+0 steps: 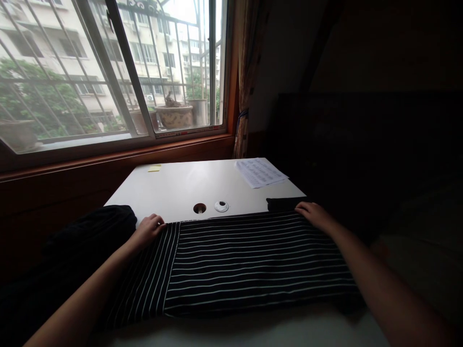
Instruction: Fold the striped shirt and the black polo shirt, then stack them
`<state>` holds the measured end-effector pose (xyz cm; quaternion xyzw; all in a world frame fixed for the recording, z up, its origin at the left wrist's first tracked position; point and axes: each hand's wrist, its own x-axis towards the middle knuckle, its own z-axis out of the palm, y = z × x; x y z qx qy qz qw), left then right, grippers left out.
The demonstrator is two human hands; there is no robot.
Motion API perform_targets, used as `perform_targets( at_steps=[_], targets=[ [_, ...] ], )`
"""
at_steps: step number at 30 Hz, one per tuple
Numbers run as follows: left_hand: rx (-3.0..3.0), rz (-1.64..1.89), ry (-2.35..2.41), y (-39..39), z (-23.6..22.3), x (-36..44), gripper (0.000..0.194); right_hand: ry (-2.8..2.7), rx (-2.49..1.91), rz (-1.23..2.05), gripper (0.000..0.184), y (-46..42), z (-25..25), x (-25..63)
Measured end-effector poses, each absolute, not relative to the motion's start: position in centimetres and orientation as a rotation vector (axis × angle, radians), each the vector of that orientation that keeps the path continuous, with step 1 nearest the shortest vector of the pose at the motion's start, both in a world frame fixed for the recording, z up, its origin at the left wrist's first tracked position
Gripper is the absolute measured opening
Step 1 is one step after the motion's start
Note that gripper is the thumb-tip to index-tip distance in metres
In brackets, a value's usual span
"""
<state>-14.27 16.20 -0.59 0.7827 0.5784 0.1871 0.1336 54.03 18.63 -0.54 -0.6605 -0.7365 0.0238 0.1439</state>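
A black garment with thin white stripes [253, 260] lies spread across the near part of the white table. A seam toward its left side divides stripes running lengthwise from stripes running across. My left hand [149, 228] is closed on the garment's far edge at the upper left, fingers curled. At the far right corner, my right hand [314, 213] pinches the same edge between thumb and fingers. A dark piece of cloth [284, 204] sticks out just beyond the right hand; whether it belongs to the garment I cannot tell.
Dark bundled cloth [90, 231] sits at the table's left edge. Beyond the garment, the white table [173, 188] bears a round hole [199, 208], a white round cap [221, 206], a yellow sticky note [154, 167] and printed papers [260, 172]. A barred window stands behind.
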Motion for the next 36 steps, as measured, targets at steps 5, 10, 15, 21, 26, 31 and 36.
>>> perform_targets(
  at_steps=[5, 10, 15, 21, 26, 31, 36],
  targets=[
    [2.369, 0.559, 1.749, 15.0, -1.1, -13.5, 0.025, -2.077, -1.889, -0.028, 0.034, 18.8, -1.8, 54.1],
    [2.546, 0.517, 1.781, 14.4, -1.2, -12.9, 0.022, -2.056, -1.888, -0.123, 0.031, 18.6, -2.4, 53.8],
    [2.53, 0.528, 1.829, 14.4, -1.4, -12.8, 0.02, -2.034, -1.908, -0.192, 0.03, 18.3, -2.2, 53.5],
    [2.559, 0.506, 1.901, 14.2, 0.1, -12.3, 0.022, -1.932, -1.994, -0.324, 0.025, 17.1, -1.2, 51.8],
    [2.781, 0.555, 1.661, 13.1, 2.6, -8.4, 0.038, -1.904, -1.9, -0.413, 0.037, 16.1, 0.0, 45.2],
    [2.887, 0.352, 1.4, 10.7, 2.1, -1.4, 0.053, -2.361, -1.462, -0.174, 0.047, 13.9, -1.0, 36.1],
    [2.717, 0.137, 1.467, 11.0, -0.4, -0.7, 0.066, -2.558, -1.399, 0.121, 0.058, 12.7, -2.2, 36.9]
  ],
)
